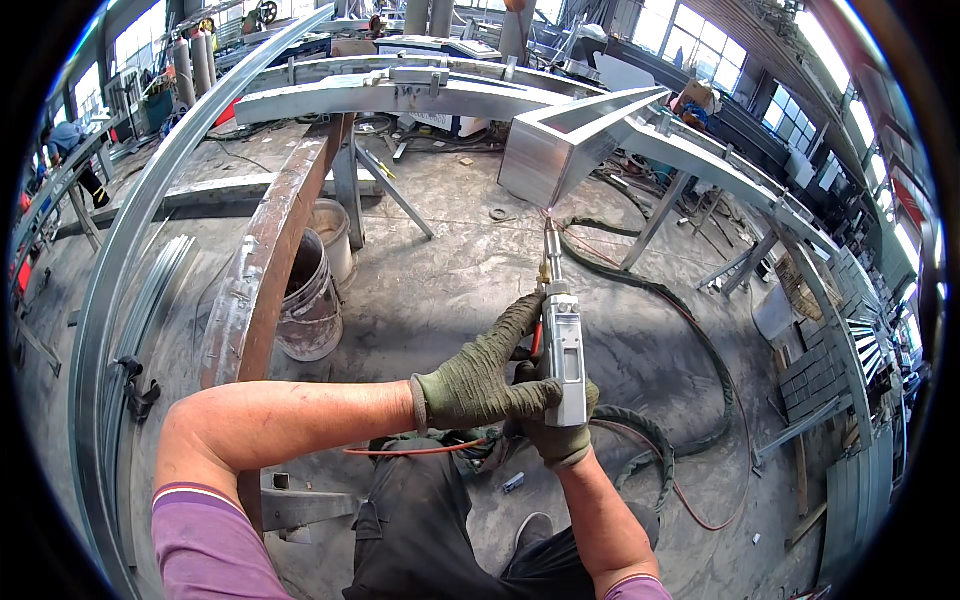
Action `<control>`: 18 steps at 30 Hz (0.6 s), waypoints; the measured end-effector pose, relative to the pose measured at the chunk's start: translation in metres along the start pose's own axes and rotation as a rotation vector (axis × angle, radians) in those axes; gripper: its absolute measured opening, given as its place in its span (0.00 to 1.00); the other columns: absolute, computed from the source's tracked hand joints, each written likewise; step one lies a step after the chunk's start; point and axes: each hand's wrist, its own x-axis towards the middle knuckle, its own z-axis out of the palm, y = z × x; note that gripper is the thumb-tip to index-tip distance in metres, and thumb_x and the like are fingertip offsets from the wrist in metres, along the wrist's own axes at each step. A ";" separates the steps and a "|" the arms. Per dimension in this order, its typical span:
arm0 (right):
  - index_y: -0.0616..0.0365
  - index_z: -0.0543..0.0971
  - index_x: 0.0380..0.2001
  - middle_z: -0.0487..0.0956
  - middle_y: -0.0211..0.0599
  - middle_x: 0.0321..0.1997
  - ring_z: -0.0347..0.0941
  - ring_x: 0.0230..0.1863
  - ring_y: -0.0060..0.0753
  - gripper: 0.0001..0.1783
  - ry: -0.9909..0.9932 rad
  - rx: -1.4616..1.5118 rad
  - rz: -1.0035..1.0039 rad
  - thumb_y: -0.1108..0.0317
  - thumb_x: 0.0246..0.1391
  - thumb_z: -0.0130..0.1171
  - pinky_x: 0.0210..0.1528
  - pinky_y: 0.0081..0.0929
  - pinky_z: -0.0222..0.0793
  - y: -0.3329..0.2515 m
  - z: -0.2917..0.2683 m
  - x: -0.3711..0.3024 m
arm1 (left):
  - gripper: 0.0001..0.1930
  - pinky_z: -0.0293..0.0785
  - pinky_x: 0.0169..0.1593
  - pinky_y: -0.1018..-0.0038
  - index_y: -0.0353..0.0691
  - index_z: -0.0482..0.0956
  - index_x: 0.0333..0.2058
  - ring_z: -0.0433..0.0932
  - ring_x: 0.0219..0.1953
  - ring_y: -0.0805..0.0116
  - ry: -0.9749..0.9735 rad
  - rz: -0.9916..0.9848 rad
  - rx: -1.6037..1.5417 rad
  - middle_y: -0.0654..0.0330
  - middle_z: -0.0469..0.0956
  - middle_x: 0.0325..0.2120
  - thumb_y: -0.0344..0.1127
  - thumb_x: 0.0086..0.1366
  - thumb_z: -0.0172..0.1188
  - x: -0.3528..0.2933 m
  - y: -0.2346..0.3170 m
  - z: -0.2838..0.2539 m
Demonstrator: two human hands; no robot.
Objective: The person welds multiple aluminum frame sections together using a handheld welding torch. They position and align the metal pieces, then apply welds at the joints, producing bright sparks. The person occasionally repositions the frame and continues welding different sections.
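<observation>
A silver handheld welding gun (pixel 567 345) is between my two hands, its narrow nozzle pointing away from me. My left hand (pixel 480 372), in a dark green glove, is closed against the gun's left side, with its fingers reaching forward along it. My right hand (pixel 562 440), gloved alike, is wrapped round the gun from below; the body hides most of its fingers. A small bright glow shows where the nozzle tip meets the lower corner of a shiny box-shaped metal piece (pixel 540 165). Whether the tip touches the metal, I cannot tell.
A thick green-wrapped hose (pixel 690 310) loops over the floor on the right. To the left, a rusty brown beam (pixel 275 240) runs beside a dirty bucket (pixel 310 325). A long metal rail (pixel 150 190) curves along the far left. Stacked metal tubes (pixel 820 370) lie right.
</observation>
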 end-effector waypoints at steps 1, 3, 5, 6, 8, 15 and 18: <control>0.64 0.84 0.51 0.89 0.33 0.39 0.85 0.40 0.26 0.25 -0.012 -0.066 -0.026 0.65 0.55 0.83 0.42 0.30 0.82 0.002 -0.003 0.000 | 0.65 0.66 0.79 0.54 0.42 0.39 0.85 0.61 0.80 0.52 0.008 0.012 0.022 0.45 0.53 0.81 0.55 0.67 0.79 0.000 0.000 0.000; 0.63 0.85 0.50 0.88 0.33 0.39 0.85 0.40 0.26 0.25 -0.001 -0.013 0.032 0.63 0.54 0.84 0.41 0.30 0.82 0.001 -0.002 -0.001 | 0.64 0.68 0.77 0.55 0.43 0.39 0.85 0.63 0.78 0.53 0.007 -0.002 0.012 0.46 0.53 0.81 0.54 0.67 0.79 0.001 0.002 0.000; 0.63 0.85 0.49 0.88 0.32 0.39 0.85 0.40 0.26 0.26 0.000 0.025 0.102 0.63 0.53 0.85 0.41 0.30 0.81 0.002 -0.001 -0.003 | 0.63 0.71 0.76 0.56 0.44 0.39 0.85 0.66 0.77 0.54 -0.008 -0.039 -0.057 0.47 0.54 0.80 0.53 0.67 0.79 0.000 0.008 0.000; 0.63 0.85 0.49 0.88 0.32 0.40 0.85 0.40 0.26 0.26 0.000 0.045 0.134 0.63 0.53 0.85 0.41 0.30 0.81 0.001 0.000 -0.003 | 0.63 0.72 0.75 0.57 0.45 0.39 0.85 0.67 0.76 0.54 -0.002 -0.024 -0.051 0.47 0.55 0.80 0.53 0.68 0.79 0.000 0.007 0.000; 0.63 0.85 0.50 0.88 0.33 0.40 0.85 0.40 0.28 0.25 -0.013 0.024 0.091 0.62 0.54 0.84 0.41 0.32 0.81 -0.001 -0.001 -0.001 | 0.63 0.74 0.73 0.59 0.46 0.39 0.85 0.68 0.75 0.55 0.010 0.007 -0.041 0.48 0.58 0.79 0.52 0.68 0.79 0.000 0.002 0.001; 0.58 0.87 0.45 0.87 0.42 0.37 0.86 0.36 0.45 0.15 -0.002 -0.304 -0.133 0.62 0.60 0.78 0.40 0.38 0.82 0.020 -0.007 0.001 | 0.47 0.78 0.69 0.62 0.37 0.59 0.81 0.74 0.71 0.63 0.038 -0.123 0.027 0.48 0.72 0.73 0.47 0.73 0.75 0.000 -0.014 -0.004; 0.59 0.85 0.49 0.86 0.38 0.36 0.84 0.33 0.39 0.14 0.112 -0.298 -0.088 0.68 0.63 0.74 0.39 0.36 0.81 0.034 -0.024 0.000 | 0.24 0.82 0.58 0.68 0.34 0.84 0.62 0.83 0.53 0.72 -0.037 -0.343 0.179 0.54 0.88 0.52 0.43 0.76 0.72 0.010 -0.016 -0.028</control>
